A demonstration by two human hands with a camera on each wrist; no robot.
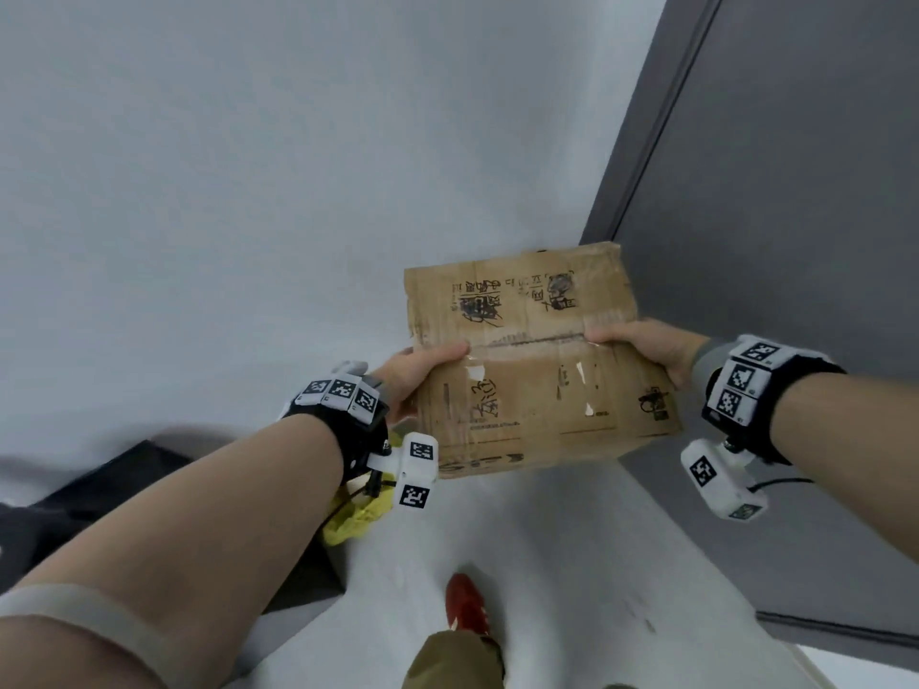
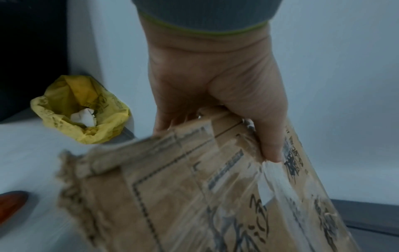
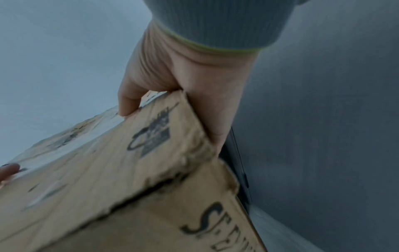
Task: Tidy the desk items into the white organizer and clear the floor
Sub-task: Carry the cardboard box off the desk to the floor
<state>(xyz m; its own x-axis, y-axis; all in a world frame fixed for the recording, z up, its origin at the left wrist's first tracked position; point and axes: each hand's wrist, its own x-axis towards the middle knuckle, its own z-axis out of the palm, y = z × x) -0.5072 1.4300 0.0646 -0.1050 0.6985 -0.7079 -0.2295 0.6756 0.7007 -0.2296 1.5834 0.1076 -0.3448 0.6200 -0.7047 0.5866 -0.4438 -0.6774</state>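
Observation:
A worn, flattened brown cardboard box (image 1: 537, 360) with black print and tape is held up in front of me, above the pale floor. My left hand (image 1: 422, 370) grips its left edge, thumb on top (image 2: 218, 105). My right hand (image 1: 641, 345) grips its right edge, thumb over the upper face (image 3: 172, 95). The same cardboard box (image 2: 194, 196) fills the lower part of the left wrist view, and its torn corner (image 3: 129, 170) fills the right wrist view. The white organizer is not in view.
A yellow plastic bag (image 2: 82, 110) holding crumpled white paper lines a bin on the floor at my left. A dark object (image 1: 99, 494) lies at lower left. A grey door or panel (image 1: 776, 241) stands at right. My red shoe (image 1: 467, 604) is below.

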